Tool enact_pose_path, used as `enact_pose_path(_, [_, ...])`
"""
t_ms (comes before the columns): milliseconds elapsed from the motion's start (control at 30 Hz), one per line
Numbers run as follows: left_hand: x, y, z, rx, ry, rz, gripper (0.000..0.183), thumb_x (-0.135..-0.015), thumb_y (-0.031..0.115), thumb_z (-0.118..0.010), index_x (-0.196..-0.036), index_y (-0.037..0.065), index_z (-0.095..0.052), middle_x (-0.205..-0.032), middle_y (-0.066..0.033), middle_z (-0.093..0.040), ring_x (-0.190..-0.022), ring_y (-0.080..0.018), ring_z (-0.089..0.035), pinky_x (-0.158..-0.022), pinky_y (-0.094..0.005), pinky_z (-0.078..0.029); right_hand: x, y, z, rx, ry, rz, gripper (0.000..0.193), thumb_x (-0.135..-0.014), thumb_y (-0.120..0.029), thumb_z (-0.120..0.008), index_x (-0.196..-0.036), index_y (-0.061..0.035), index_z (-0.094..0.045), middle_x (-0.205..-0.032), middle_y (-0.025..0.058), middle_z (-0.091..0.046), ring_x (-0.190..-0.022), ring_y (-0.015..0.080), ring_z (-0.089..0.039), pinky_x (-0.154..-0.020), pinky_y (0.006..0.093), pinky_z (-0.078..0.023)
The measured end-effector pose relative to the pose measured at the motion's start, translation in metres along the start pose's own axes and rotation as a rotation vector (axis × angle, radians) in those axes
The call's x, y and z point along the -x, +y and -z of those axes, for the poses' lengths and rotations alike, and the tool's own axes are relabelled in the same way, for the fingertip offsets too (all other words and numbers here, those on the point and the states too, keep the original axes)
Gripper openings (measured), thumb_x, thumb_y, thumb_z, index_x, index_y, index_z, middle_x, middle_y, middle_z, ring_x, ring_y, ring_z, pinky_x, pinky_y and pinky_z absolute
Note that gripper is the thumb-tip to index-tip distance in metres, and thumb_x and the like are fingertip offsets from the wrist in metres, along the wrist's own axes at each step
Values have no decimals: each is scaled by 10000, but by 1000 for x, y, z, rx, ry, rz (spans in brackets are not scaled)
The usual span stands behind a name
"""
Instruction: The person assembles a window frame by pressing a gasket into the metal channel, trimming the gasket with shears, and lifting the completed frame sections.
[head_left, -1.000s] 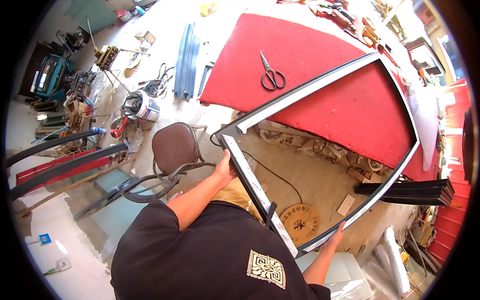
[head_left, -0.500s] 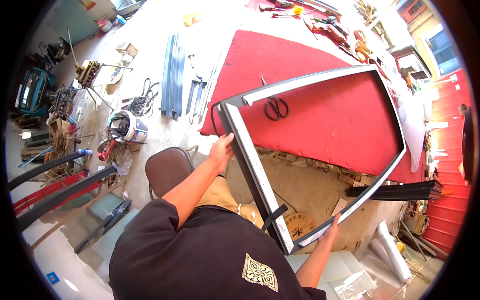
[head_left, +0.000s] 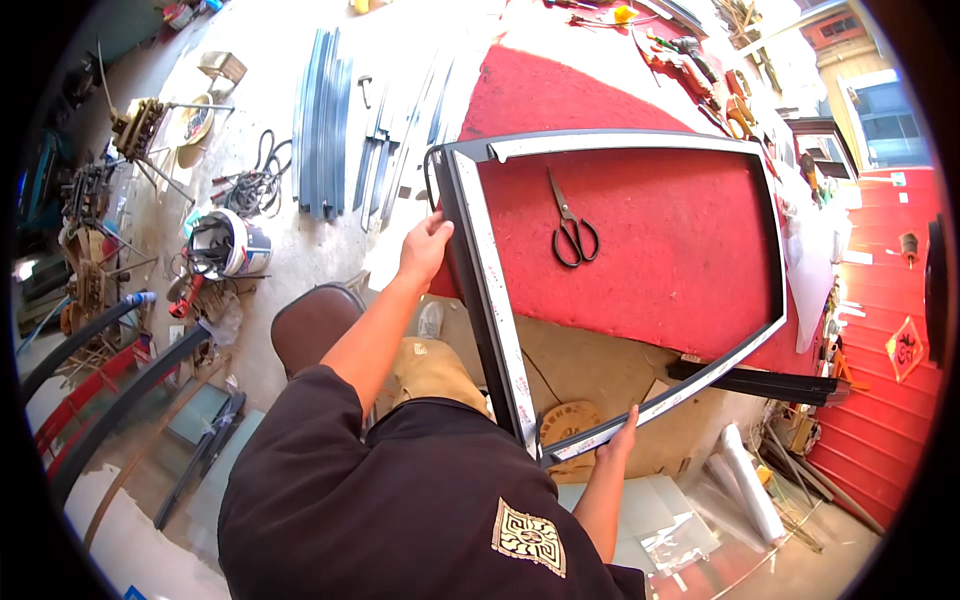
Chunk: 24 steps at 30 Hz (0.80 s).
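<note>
Head view: at lower center, the right hand (head_left: 614,446) grasps the bottom bar of a dark-edged frame with white strips (head_left: 496,300). Left of center, the left hand (head_left: 423,252) touches the outer side bar; whether its fingers close around it cannot be told. Held mid-picture, the piece has swung more level, so the scissors (head_left: 567,216) on the red bench (head_left: 650,275) beyond now show whole within its opening.

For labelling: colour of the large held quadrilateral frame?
The large quadrilateral frame: blackish edges, white strips; best in head view.
</note>
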<state>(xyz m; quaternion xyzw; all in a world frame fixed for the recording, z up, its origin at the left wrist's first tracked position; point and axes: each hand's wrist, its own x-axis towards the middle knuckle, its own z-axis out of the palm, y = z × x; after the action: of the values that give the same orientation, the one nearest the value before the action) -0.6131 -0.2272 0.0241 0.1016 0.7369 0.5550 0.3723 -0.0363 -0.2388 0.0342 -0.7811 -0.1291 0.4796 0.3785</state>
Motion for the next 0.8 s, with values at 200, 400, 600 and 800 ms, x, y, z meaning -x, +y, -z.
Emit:
enact_pose_path(200, [-29,-43,6,-39,-3,15,491,-926,159,-768,-1349,-53,-640,-1206,-170,-747,-1086,-260,-723,-964,-381,-558,4,-5,2,29,-36,13,813,-964,-604,-744,-1478,-12,-528,-1393,131,-592,-1237,285,-596,-1090,438,-493])
enact_pose_path(400, [-20,-24,11,101,106,17,120,-1020,129,-657,-1052,14,-660,-930,-62,-699,-818,-151,-651,-797,-319,-532,-1,-7,-6,14,-23,1,774,-969,-599,-742,-1448,-22,-549,-1375,122,-601,-1225,266,-593,-1091,411,-479])
enact_pose_path(600, [2,-51,52,222,-120,318,169,-1047,166,-618,-925,69,-553,-738,-21,-559,-556,-148,-563,-479,-334,-476,-4,-1,-3,-40,-71,14,743,-964,-608,-752,-1398,-28,-586,-1198,67,-619,-1079,208,-599,-957,384,-523])
enact_pose_path(800, [-6,-77,90,-93,-145,284,200,-1037,213,-665,-912,64,-618,-707,-11,-563,-529,-110,-538,-488,-294,-448,-9,3,0,-39,-58,14,736,-965,-596,-759,-1397,-29,-576,-1215,76,-624,-1084,220,-611,-950,408,-534])
